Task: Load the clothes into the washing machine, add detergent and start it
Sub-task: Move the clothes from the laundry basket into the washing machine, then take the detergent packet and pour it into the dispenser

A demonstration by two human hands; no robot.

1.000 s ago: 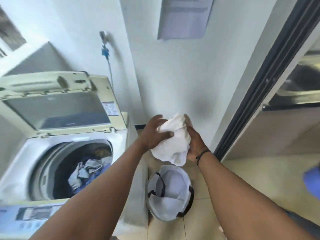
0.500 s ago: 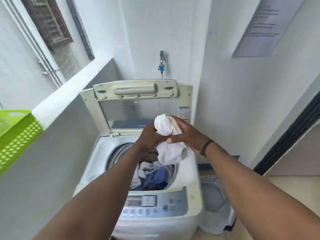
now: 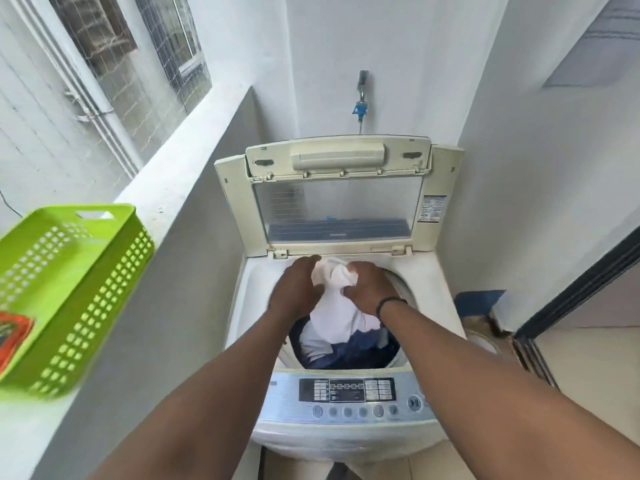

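Note:
A white top-loading washing machine (image 3: pixel 433 299) stands in front of me with its lid (image 3: pixel 339 199) raised upright. Over the open drum, my left hand (image 3: pixel 298 289) and my right hand (image 3: pixel 370 292) both grip a bunched white garment (image 3: pixel 334 277); its lower part hangs down into the drum. White and dark blue clothes (image 3: pixel 346 351) lie inside the drum beneath it. The control panel (image 3: pixel 346 393) with its row of buttons faces me at the machine's front edge.
A green perforated basket (image 3: pixel 69 289) sits on the white ledge (image 3: pixel 166 216) at the left, with a red-orange packet (image 3: pixel 14 337) inside it. A tap (image 3: pixel 361 98) is on the wall behind the machine. A laundry basket rim (image 3: pixel 485 341) shows at the right, beside a dark door frame (image 3: pixel 571 289).
I have turned from the laundry basket on the floor to face the machine. Both hands have carried the white garment over the drum and lowered it so its end hangs inside.

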